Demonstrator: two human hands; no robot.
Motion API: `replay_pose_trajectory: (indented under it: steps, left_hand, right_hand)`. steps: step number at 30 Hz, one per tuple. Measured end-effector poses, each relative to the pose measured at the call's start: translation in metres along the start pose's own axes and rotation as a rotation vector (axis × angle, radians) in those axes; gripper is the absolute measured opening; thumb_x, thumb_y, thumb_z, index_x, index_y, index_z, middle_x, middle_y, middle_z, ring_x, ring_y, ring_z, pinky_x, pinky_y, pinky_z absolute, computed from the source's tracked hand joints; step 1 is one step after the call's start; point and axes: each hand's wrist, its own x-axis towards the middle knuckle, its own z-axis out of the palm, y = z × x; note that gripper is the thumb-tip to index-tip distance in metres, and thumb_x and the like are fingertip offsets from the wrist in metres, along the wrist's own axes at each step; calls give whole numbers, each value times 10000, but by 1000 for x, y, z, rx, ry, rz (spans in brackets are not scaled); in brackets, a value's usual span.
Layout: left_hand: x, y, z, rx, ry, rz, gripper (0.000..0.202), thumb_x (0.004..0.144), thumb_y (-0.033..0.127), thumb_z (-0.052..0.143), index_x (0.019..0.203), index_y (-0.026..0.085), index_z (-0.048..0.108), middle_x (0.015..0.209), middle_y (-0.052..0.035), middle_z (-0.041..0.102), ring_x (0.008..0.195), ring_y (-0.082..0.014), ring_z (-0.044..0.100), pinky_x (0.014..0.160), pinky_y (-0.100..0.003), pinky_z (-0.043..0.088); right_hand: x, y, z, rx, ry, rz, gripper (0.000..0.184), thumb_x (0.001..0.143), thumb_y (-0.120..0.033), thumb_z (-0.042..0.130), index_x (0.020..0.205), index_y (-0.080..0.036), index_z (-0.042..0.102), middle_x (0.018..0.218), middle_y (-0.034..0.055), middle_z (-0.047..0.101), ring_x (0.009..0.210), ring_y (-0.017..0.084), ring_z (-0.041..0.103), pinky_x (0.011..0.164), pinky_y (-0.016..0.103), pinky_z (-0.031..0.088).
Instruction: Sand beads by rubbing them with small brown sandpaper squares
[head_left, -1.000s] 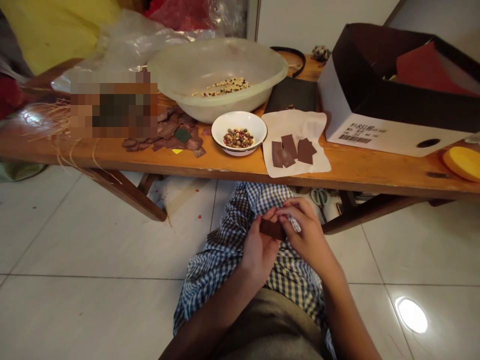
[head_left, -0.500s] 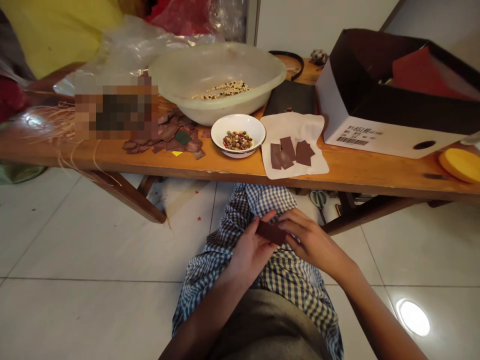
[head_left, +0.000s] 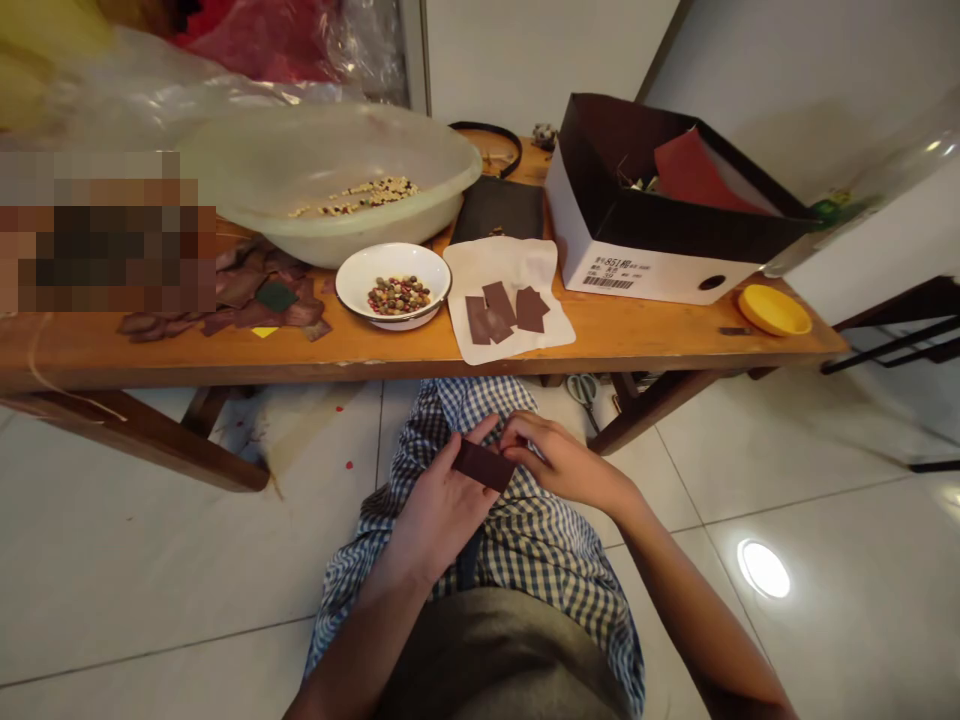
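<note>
Left hand (head_left: 448,508) still has the brown strip (head_left: 484,466) between thumb and fingers; right hand (head_left: 562,462) just curled in tighter by its end, can't tell if gripping. Strip's probably still being worked.

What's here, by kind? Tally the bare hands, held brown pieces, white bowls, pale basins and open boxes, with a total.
Left hand and right hand: 2
Held brown piece: 1
White bowl: 1
Pale basin: 1
Open box: 1
Total: 6
</note>
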Motion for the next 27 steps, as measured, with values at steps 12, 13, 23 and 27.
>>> replay_pose_trajectory:
  steps: [12,13,23,27]
  left_hand:
    - [-20,16,30,210,37,276,330,929,317,379,1074,151,624,1058,-114,674,732,-197,663,636,-329,535]
    - [-21,16,31,204,38,270,336,930,323,374,1064,153,630,1034,-108,677,734,-194,657,639,-324,529]
    - [-21,17,32,108,53,282,346,927,301,368,953,148,677,925,-82,679,819,-177,610,718,-298,483]
    - [-18,17,28,79,67,260,366,932,293,342,905,161,683,896,-71,680,819,-180,610,725,-301,482]
  right_hand:
    - [2,-14,-7,675,367,13,76,841,-265,599,875,-225,544,823,-4,560,748,129,540,694,295,448]
    - [2,-17,-6,762,375,13,73,821,-245,624,861,-223,568,826,-3,570,752,130,545,700,298,448]
    - [5,-33,1,1011,383,5,101,794,-172,653,871,-234,631,759,-8,622,707,135,569,669,295,446]
    - [6,-33,4,1028,372,4,121,809,-138,632,887,-226,662,772,-3,639,711,126,580,667,283,455]
